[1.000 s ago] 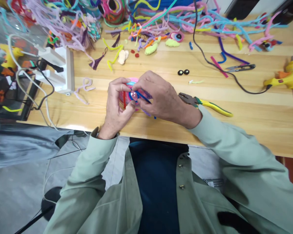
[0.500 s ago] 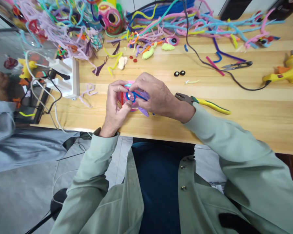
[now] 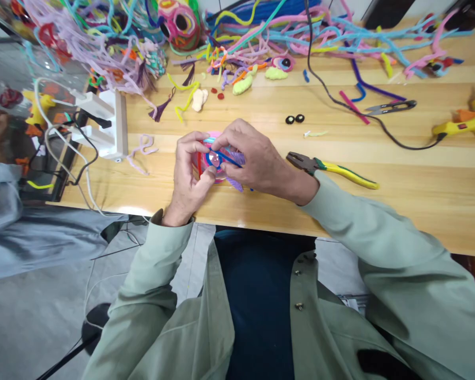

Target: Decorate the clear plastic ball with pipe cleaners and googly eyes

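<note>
Both hands work on a small pink, red and blue pipe-cleaner piece [image 3: 212,158] just above the wooden table [image 3: 399,174], near its front edge. My left hand [image 3: 188,177] cups the piece from the left, fingers curled round it and thumb pressed on its round centre. From the right, my right hand [image 3: 257,161] pinches a blue pipe cleaner [image 3: 228,159] that runs across the piece. A purple fuzzy bit [image 3: 234,183] sticks out under my right hand.
Pliers with yellow-green handles [image 3: 332,170] lie right of my hands. Two black eye buttons [image 3: 294,119], snips [image 3: 391,107], a yellow glue gun [image 3: 465,122] with its black cord, and a white power strip [image 3: 106,124] are on the table. Heaps of coloured pipe cleaners [image 3: 261,37] fill the back.
My hands stay on the piece with only small finger shifts. The view has shifted slightly.
</note>
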Motion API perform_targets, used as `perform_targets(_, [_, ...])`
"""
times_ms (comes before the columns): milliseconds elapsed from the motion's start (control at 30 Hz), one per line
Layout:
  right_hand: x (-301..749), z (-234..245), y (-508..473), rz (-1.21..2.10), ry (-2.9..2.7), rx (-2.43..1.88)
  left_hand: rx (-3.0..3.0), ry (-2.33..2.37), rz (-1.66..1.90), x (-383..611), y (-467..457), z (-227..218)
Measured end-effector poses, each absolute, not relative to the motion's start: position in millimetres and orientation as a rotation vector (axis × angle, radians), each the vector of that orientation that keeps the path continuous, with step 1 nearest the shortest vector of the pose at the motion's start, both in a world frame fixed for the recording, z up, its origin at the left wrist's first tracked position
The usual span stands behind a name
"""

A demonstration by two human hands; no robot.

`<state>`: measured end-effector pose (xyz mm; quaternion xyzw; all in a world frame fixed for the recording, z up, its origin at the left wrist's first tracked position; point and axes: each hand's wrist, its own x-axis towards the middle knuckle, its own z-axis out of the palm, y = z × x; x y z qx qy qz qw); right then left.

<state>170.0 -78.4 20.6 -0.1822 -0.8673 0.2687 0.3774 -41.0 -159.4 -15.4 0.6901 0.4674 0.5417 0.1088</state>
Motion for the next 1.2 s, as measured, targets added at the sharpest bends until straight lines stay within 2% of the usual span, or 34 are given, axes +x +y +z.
perform_targets(1200, [170.4, 21.8, -74.1, 0.780, -2.205, -0.493, 2.014, 1.419, 1.613, -37.0, -160.4, -17.4])
